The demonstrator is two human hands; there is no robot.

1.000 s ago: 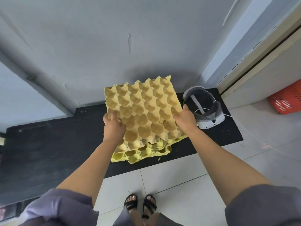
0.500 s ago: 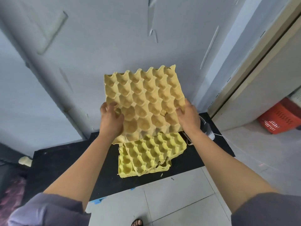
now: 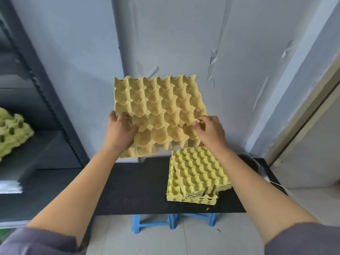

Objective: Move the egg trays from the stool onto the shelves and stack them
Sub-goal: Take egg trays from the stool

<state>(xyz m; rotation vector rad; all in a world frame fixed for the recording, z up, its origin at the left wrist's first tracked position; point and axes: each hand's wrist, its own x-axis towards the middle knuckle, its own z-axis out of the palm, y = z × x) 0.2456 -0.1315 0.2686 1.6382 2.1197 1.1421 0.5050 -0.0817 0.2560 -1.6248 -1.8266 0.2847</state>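
**Two hands hold one egg tray in the air above a stack on a black-topped stool**

The view looks down from the wearer's head along two bare forearms in grey sleeves. Both hands lift a single tan egg tray in front of a pale blue-grey wall. The tray is in the air, tilted with its far edge raised toward the wall and its cups facing the camera. It touches nothing but the hands.

The left hand grips the tray's near left side, fingers curled over the top into the cups. The right hand grips the near right side, its fingertips bent and pinching a cup ridge.

Below and to the right, a stack of egg trays in brighter yellow lies on a black board. Its near corner looks torn and ragged. The held tray is apart from this stack, above and to its left. The board rests on blue stools, of which only the legs show beneath its near edge. At the board's right end a grey and white object is partly hidden by the right forearm, and what it is cannot be told.

At the left stands a dark shelf unit. On one of its shelves, at the frame's edge, lies a pile of greenish-yellow trays, well apart from the held tray. A lower shelf carries a flat white pile. Pale floor tiles fill the foreground
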